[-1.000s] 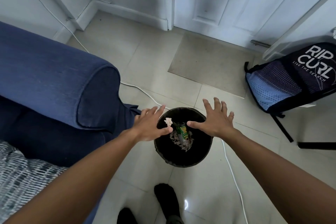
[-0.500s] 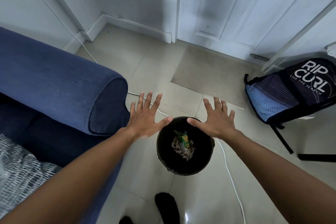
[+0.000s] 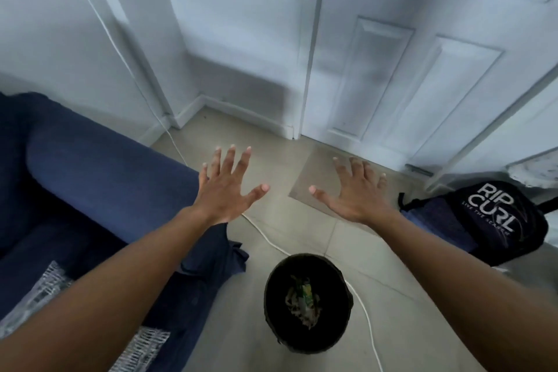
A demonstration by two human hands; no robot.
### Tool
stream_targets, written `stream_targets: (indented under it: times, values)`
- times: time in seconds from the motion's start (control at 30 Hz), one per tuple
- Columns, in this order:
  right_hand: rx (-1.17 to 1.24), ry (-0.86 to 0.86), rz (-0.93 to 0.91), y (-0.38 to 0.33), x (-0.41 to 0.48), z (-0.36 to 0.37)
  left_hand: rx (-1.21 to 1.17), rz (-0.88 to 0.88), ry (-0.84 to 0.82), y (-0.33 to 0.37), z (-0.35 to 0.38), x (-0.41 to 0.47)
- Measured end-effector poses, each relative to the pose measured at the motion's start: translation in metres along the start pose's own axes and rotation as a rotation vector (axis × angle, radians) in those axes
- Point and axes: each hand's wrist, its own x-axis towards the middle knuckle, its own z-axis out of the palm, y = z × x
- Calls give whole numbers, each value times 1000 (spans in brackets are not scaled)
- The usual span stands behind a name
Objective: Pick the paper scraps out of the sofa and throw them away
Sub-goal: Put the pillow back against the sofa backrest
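A round black waste bin (image 3: 271, 305) stands on the tiled floor low in the middle, with crumpled paper scraps (image 3: 302, 300) and a green wrapper lying inside. My left hand (image 3: 225, 190) is held out flat above the floor beyond the bin, fingers spread, holding nothing. My right hand (image 3: 353, 192) is stretched out beside it, also spread and empty. The blue sofa (image 3: 105, 184) fills the left side, its armrest just left of my left hand. No loose scrap shows on the visible sofa part.
A white cable (image 3: 367, 320) runs across the floor past the bin. A dark backpack (image 3: 495, 220) leans at the right. A patterned grey cushion (image 3: 45, 290) lies on the sofa seat. White doors (image 3: 407, 54) and a beige mat (image 3: 314, 178) are ahead.
A paper scrap left my left hand and dropped into the bin. Both hands then opened wide and rose away from the bin as the view tilted up.
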Motion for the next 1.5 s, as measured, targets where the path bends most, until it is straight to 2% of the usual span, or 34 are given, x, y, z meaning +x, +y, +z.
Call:
stream_targets:
  times: [0.4, 0.77, 0.97, 1.2, 1.5]
  values:
    - [-74, 112, -226, -146, 30, -133, -23, -155, 198, -81, -159, -32]
    - [-106, 150, -503, -320, 22, -184, -7, -442, 346, -182, -268, -135]
    - [-94, 114, -684, -431, -15, -179, 5, -639, 412, -235, -297, -233]
    - [-111, 75, -873, -527, -65, -146, 25, -847, 462, -275, -307, -344]
    - [-147, -27, -1057, -597, -128, -96, 28, -1075, 487, -300, -284, -457]
